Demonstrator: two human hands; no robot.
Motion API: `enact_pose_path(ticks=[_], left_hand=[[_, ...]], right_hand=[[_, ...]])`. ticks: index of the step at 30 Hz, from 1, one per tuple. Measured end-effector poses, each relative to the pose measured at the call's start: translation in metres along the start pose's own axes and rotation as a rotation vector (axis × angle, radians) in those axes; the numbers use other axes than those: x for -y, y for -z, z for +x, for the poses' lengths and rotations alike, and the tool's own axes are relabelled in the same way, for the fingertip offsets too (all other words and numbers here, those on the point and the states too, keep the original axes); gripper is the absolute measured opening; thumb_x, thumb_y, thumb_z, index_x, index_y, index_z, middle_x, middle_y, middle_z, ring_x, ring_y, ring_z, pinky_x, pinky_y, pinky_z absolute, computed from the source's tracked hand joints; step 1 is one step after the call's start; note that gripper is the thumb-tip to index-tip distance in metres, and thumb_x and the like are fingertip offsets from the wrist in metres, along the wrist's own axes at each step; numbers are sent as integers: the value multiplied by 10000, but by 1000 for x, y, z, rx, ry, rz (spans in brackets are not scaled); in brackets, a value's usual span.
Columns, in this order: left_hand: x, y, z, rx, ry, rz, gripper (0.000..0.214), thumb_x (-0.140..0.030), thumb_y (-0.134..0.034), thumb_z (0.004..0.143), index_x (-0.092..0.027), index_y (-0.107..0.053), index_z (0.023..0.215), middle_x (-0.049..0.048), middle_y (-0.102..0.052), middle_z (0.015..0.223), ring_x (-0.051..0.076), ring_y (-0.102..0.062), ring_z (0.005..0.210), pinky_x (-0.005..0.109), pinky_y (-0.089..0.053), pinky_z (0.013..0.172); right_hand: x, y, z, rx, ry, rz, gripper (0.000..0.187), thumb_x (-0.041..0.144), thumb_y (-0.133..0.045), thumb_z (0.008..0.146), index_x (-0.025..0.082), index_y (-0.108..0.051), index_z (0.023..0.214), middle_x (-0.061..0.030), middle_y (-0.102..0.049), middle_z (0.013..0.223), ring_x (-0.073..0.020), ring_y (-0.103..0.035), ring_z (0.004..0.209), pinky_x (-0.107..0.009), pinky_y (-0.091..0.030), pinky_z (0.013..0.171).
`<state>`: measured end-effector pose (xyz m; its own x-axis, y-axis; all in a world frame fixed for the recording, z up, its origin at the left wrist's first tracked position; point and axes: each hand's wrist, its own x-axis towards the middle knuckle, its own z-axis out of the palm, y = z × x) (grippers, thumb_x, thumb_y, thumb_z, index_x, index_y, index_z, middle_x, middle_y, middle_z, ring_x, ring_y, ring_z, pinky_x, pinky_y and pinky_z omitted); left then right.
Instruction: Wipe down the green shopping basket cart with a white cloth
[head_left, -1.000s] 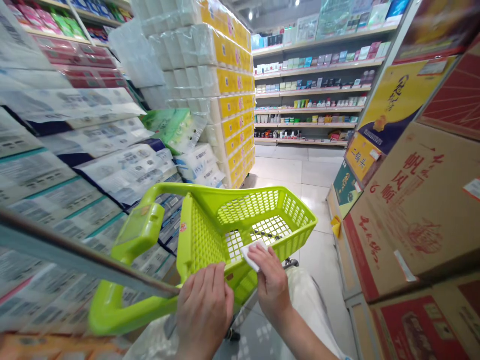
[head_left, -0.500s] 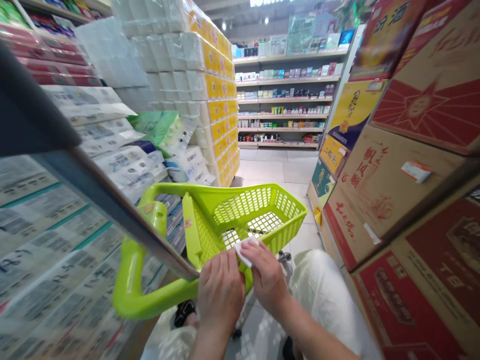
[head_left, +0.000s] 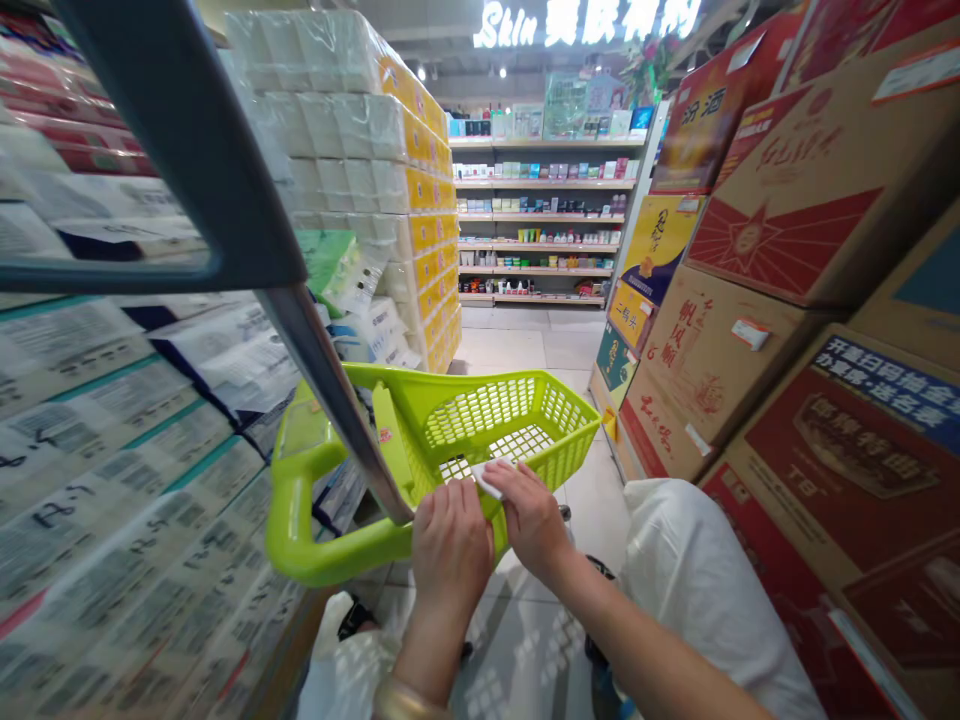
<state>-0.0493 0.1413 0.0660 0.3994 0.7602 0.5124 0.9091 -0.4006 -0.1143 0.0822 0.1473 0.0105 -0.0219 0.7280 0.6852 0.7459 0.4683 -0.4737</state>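
- Got a lime-green cart (head_left: 412, 395) at centre, standing over the pale tile floor (head_left: 499, 345), in front of white trousers (head_left: 697, 570).
- Glossy plastic; slotted walls, open-grid base with light showing through, upright flap near the left end, small red sticker (head_left: 385, 435) on the flap, round-cornered handle loop at far left.
- Can't see anything loaded in the visible part of the basket.
- With left hand (head_left: 454, 530), gripping the near rim, fingers curled over the top.
- With right hand (head_left: 534, 515), just beside it, holding a folded white cloth (head_left: 487, 480) against the same rim; mostly covered by fingers, so can't tell its full shape.
- In the way: metal rod (head_left: 330, 400) slanting across the cart's left part, down to the rim by the left hand; joint hidden. Dark at the upper end, with a thick frame (head_left: 195, 120) blocking much of the upper left.
- Tight on both sides: packs (head_left: 112, 520) with handwritten numbers at left, printed cartons (head_left: 712, 340) stacked at right.
- Beyond: tall stack of yellow-white rolls (head_left: 420, 190), stocked shelves (head_left: 547, 215), lit sign (head_left: 589, 22) above.
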Motion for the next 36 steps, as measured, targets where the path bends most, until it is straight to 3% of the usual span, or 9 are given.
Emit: enact_pose_path(ticks=[6, 8, 13, 19, 26, 32, 36], left_hand=[[-1, 8, -17, -34, 15, 26, 210, -142, -506, 792, -129, -622, 967, 73, -600, 814, 258, -533, 817, 393, -366, 805], [-3, 7, -23, -57, 19, 35, 215, -150, -512, 785, -132, -621, 969, 70, -603, 814, 256, -535, 815, 394, -364, 806], [-11, 13, -32, -50, 27, 67, 184, -164, -519, 790, -149, -620, 943, 63, -609, 793, 256, -545, 808, 393, -359, 795], [-30, 28, -37, -42, 32, 110, 208, -158, -503, 804, -145, -621, 974, 62, -628, 812, 252, -554, 818, 386, -359, 803], [-45, 36, -47, -18, 27, 140, 184, -174, -531, 773, -168, -617, 935, 63, -629, 812, 252, -554, 819, 381, -360, 797], [-54, 46, -58, -43, 27, 155, 238, -166, -525, 773, -159, -624, 989, 69, -641, 827, 258, -560, 844, 383, -359, 820], [-58, 49, -62, -34, 18, 163, 222, -174, -533, 767, -155, -623, 969, 64, -635, 818, 260, -560, 836, 386, -361, 808]], right_hand=[[-28, 14, -14, -58, -93, -75, 422, 54, -391, 869, 223, -676, 1130, -82, -707, 1176, -220, -628, 1166, -455, -451, 1043], [-20, 11, -17, -76, -92, -62, 442, 41, -381, 859, 219, -671, 1141, -81, -707, 1176, -224, -625, 1170, -465, -444, 1048], [14, 6, -22, -28, 71, 100, 424, 77, -408, 880, 213, -631, 1213, -70, -684, 1225, -186, -606, 1194, -401, -434, 1070], [-3, 26, -35, -82, 5, 109, 441, 41, -380, 872, 203, -658, 1174, -83, -698, 1194, -197, -602, 1200, -428, -426, 1080], [12, 33, -50, -42, 64, 232, 430, 61, -402, 878, 201, -645, 1203, -85, -675, 1235, -196, -600, 1201, -426, -416, 1097], [-11, 52, -58, -74, -87, 131, 446, 23, -375, 860, 183, -687, 1135, -111, -699, 1183, -244, -615, 1182, -499, -433, 1067], [9, 52, -62, -32, 1, 168, 454, 23, -395, 855, 193, -671, 1172, -95, -685, 1217, -221, -613, 1186, -458, -430, 1084]])
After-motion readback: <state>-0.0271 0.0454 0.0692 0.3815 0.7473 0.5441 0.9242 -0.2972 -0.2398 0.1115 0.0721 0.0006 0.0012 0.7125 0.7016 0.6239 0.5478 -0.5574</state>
